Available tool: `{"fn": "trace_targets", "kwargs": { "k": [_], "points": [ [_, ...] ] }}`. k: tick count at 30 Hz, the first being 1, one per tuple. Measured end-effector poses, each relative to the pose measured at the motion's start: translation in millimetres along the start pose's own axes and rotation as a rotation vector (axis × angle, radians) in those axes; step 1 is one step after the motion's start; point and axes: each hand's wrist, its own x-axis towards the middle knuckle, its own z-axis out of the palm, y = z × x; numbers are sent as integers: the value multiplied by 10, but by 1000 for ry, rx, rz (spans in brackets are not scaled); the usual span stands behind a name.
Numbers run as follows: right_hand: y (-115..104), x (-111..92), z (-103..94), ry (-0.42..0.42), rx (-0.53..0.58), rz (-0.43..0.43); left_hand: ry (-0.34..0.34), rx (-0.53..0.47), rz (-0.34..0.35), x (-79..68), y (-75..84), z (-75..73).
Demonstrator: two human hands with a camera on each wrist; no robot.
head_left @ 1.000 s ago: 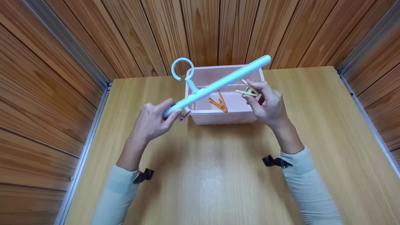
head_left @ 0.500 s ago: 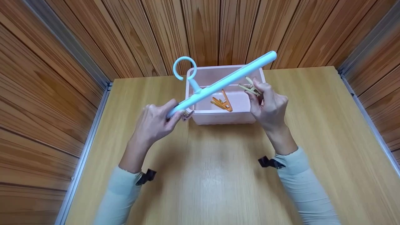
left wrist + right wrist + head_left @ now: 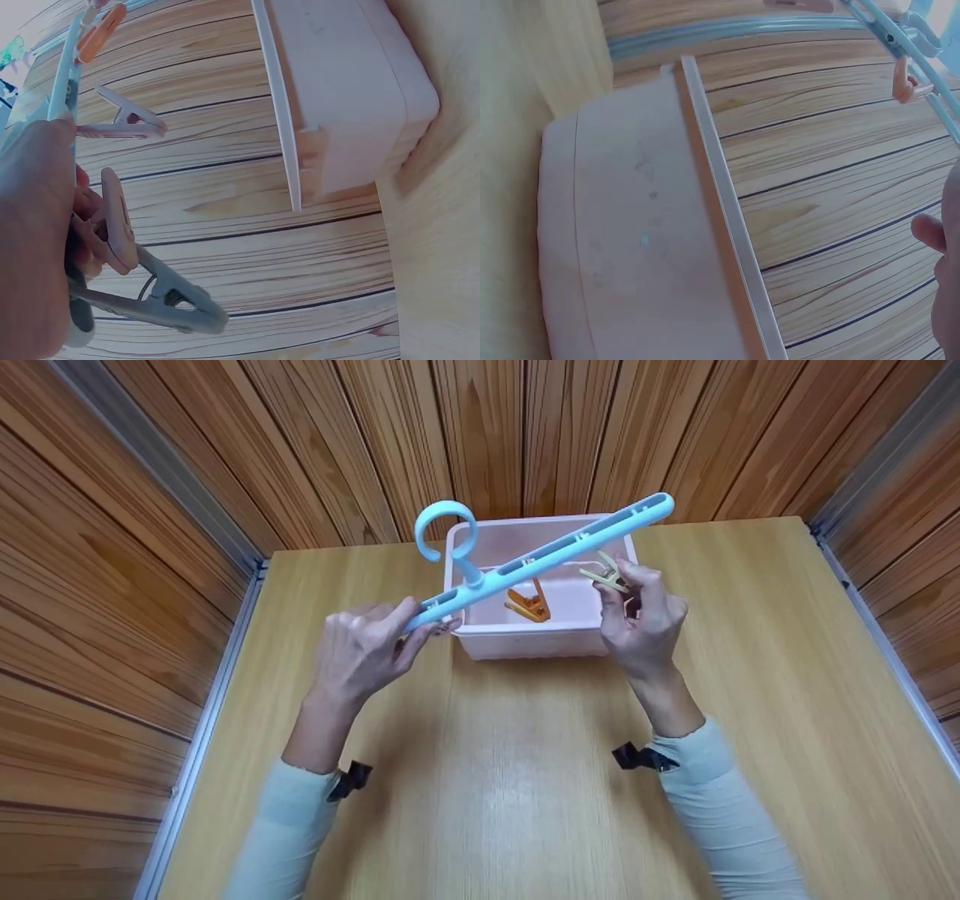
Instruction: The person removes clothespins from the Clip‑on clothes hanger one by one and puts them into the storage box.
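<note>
In the head view my left hand (image 3: 367, 652) grips the left end of a light blue clip hanger (image 3: 540, 559), tilted with its far end up to the right. The hanger's round hook (image 3: 445, 529) points away from me. Thumb and fingers of my right hand (image 3: 645, 622) pinch a pale yellow clip (image 3: 607, 574) just below the bar's right half. An orange clip (image 3: 531, 604) hangs from the middle of the bar. Close to my left fingers, the left wrist view shows two pinkish clips (image 3: 124, 124) and a grey clip (image 3: 169, 300) along the bar.
A pale pink plastic bin (image 3: 536, 645) stands on the wooden table (image 3: 510, 780) behind and beneath the hanger. Wood-plank walls (image 3: 495, 442) rise at the back and both sides, with metal frame strips at the corners.
The hanger has shifted slightly right and rolled, so its slotted face now shows. My right hand, still pinching the pale yellow clip, has turned a little and its wrist has drifted left.
</note>
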Motion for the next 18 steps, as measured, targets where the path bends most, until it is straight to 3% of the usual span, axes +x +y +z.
{"fn": "trace_targets", "kwargs": {
  "k": [7, 10, 13, 18],
  "points": [
    [-88, 10, 15, -1, 248, 148, 59, 50, 49, -10, -14, 20],
    [-75, -3, 28, 20, 288, 150, 59, 38, 52, -17, -12, 30],
    [-4, -23, 42, 89, 223, 53, 39, -38, 66, -23, -9, 48],
    [189, -46, 32, 188, 7, -202, -26, -201, 77, -49, -40, 85]
  ]
}}
